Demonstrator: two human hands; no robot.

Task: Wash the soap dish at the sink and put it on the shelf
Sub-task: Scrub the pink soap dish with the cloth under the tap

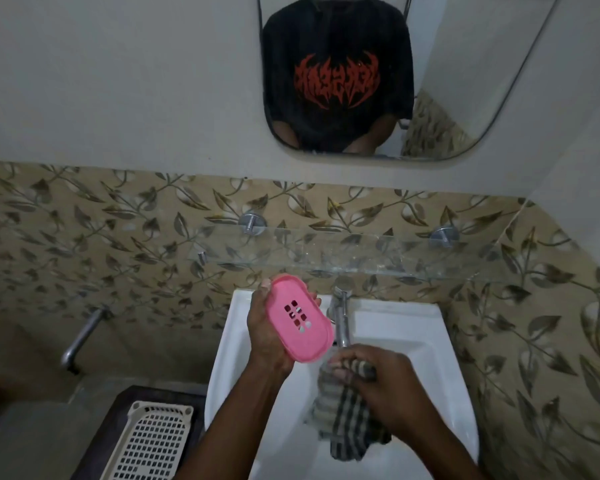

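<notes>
Soap dish: the pink soap dish is sitting up in the left hand, tilted, drain holes facing us, hovering over the far-left part of the white sink.
Left-hand fingers: they are curling round the dish from behind, thumb at its far rim and fingertips showing on its right edge.
Right hand: the right hand is bunching a checked cloth, fingers curled and pinching its top fold just under the spout of the steel tap.
Water: I cannot tell whether it is running (the cloth is looking blurred down in the basin).
Contact: dish and cloth are staying apart here, close but not touching.
Progress: looking like the washing stage, with the cloth being readied or wetted; whether the dish has been scrubbed I cannot say.
Left to do: wiping or rinsing the dish, then lifting it onto the glass shelf just beyond the tap, which is carrying nothing I can see.
Off to the near left: a cream plastic basket is lying beside the sink.
</notes>
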